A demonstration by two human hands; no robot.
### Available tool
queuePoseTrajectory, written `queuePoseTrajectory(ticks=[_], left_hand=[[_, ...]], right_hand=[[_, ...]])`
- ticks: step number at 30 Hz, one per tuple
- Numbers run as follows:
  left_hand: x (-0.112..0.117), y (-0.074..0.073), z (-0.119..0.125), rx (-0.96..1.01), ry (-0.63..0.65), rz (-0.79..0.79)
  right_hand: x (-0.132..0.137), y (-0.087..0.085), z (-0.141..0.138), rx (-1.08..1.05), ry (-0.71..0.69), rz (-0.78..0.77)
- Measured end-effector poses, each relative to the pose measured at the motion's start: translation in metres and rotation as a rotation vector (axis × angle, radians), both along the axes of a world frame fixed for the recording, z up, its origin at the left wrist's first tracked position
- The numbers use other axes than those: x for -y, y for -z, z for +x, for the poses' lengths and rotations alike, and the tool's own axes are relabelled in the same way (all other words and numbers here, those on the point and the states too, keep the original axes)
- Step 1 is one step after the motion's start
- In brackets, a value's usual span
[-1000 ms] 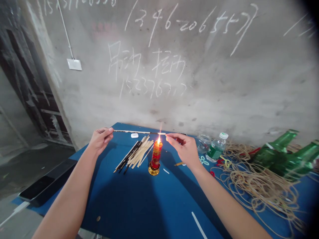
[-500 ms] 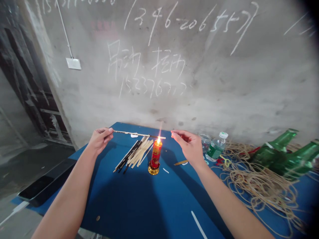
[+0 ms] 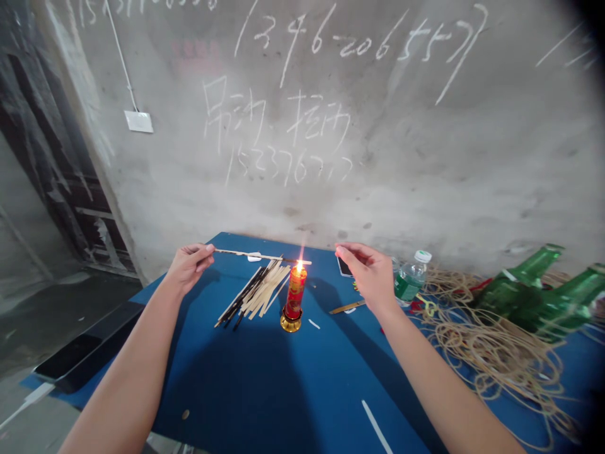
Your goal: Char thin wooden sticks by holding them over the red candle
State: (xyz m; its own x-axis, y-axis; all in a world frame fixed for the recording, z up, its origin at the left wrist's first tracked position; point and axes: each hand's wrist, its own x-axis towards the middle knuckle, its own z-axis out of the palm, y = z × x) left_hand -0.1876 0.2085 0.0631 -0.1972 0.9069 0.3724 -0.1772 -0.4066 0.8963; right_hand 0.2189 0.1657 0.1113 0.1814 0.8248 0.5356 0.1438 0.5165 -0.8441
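Observation:
My left hand pinches a thin, partly charred wooden strip, whose far end reaches over the flame of a lit red candle in a gold holder. My right hand hangs in the air right of the candle, fingers apart and holding nothing. Closest to it are a black-backed phone and a flat wooden stick. A pile of pale and blackened strips lies left of the candle.
The blue table ends at a concrete wall. A white earbud case lies near its far edge. To the right are a water bottle, green glass bottles and tangled twine. A dark slab lies left of the table.
My right hand has moved right, away from the strip's tip and the flame, uncovering the phone. My left hand and the strip stay nearly still.

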Motion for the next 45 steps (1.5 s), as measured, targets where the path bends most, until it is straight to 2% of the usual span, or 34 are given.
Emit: queuePoseTrajectory(ticks=[9, 17, 32, 45], left_hand=[[-0.0013, 0.0020, -0.0009, -0.025, -0.028, 0.004], [-0.0033, 0.0039, -0.0037, -0.002, 0.006, 0.016], [0.0002, 0.0008, -0.0024, 0.029, 0.009, 0.013], [-0.0049, 0.0064, -0.0101, 0.055, 0.005, 0.015]], right_hand=[[-0.0007, 0.0010, 0.0034, 0.022, 0.008, 0.009], [-0.0010, 0.0011, 0.0041, 0.015, 0.014, 0.015], [0.0007, -0.0016, 0.0037, -0.005, 0.018, 0.002], [-0.0016, -0.0008, 0.0068, -0.016, 0.015, 0.018]])
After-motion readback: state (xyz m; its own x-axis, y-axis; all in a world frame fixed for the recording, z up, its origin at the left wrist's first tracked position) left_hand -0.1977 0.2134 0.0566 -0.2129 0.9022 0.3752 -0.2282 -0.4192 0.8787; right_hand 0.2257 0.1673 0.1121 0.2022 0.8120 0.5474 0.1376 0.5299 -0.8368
